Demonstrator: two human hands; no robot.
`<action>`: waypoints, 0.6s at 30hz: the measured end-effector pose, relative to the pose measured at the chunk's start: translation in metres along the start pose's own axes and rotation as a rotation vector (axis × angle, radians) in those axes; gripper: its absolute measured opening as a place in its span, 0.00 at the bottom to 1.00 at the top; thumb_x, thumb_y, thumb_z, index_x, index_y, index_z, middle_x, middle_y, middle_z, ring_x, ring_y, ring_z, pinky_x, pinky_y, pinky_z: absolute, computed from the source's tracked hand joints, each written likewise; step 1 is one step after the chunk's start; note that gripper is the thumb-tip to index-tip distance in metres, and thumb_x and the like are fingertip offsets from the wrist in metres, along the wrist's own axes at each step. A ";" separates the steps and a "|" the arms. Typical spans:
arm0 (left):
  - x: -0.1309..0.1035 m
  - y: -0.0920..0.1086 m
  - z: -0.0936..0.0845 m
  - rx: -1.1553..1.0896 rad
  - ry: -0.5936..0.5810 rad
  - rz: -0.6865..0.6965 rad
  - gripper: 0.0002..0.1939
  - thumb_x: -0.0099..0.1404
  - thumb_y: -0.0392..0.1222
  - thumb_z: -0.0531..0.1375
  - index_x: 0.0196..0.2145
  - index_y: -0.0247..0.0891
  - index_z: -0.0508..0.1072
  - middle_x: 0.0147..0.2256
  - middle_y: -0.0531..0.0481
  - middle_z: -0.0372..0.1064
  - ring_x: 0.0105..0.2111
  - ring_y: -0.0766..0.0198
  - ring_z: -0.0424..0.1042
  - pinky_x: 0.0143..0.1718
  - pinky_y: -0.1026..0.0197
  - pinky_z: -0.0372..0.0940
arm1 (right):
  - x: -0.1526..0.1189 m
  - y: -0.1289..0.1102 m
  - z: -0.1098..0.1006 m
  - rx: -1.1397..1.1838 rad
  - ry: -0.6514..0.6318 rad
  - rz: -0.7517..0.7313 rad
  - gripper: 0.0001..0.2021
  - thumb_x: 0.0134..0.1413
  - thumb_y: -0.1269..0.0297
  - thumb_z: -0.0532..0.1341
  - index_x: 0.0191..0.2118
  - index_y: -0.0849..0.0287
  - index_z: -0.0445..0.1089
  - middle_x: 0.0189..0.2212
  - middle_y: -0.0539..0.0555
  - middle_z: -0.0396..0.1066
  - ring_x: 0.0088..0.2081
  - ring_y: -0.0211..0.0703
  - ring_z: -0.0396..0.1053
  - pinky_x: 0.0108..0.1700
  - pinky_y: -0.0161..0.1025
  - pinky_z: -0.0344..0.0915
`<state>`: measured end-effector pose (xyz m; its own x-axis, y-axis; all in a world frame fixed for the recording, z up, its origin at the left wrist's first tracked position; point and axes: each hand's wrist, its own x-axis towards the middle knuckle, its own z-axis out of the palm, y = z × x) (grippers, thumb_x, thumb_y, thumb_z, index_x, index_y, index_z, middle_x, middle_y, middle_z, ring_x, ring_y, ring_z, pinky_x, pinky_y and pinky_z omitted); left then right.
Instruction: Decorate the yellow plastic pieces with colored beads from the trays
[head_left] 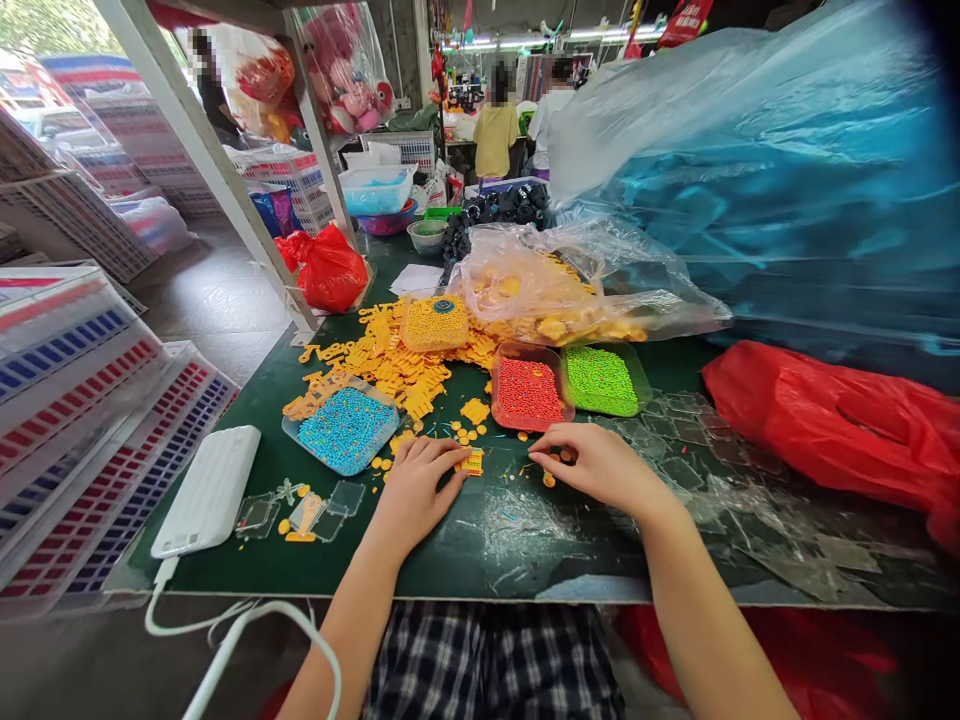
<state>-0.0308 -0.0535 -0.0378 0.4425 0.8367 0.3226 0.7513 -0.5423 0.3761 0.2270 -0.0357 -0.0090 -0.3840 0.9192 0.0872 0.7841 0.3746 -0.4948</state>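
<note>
My left hand is closed on a small yellow plastic piece with rows of coloured beads, near the table's middle. To its right, my right hand has thumb and index finger pinched over the green table; anything between the fingertips is too small to make out. Small yellow discs lie between and behind the hands. Beyond them stand trays of blue beads, red beads and green beads. A tray of yellow beads rests on a heap of yellow plastic parts.
A white power bank with a cable lies at the left edge. Clear plastic squares and a red bag are on the right. Large blue-filled bags rise behind. People are in the background.
</note>
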 end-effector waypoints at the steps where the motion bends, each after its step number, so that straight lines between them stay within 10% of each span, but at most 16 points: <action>1: 0.000 0.000 0.000 -0.008 -0.007 0.005 0.11 0.70 0.41 0.55 0.47 0.42 0.73 0.46 0.48 0.74 0.46 0.56 0.70 0.51 0.48 0.62 | -0.002 0.001 -0.002 0.003 0.016 0.010 0.08 0.57 0.61 0.60 0.34 0.53 0.76 0.33 0.50 0.78 0.33 0.42 0.73 0.32 0.36 0.62; 18: 0.031 0.022 0.012 0.143 -0.114 0.236 0.10 0.69 0.46 0.57 0.38 0.44 0.78 0.43 0.50 0.74 0.44 0.58 0.68 0.49 0.52 0.57 | -0.078 0.039 -0.015 -0.081 0.764 0.056 0.10 0.62 0.60 0.56 0.36 0.54 0.73 0.33 0.53 0.75 0.35 0.46 0.69 0.41 0.44 0.65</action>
<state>0.0058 -0.0387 -0.0301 0.6590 0.6965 0.2839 0.6790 -0.7133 0.1736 0.2946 -0.0907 -0.0219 0.0774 0.7545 0.6517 0.8372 0.3057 -0.4534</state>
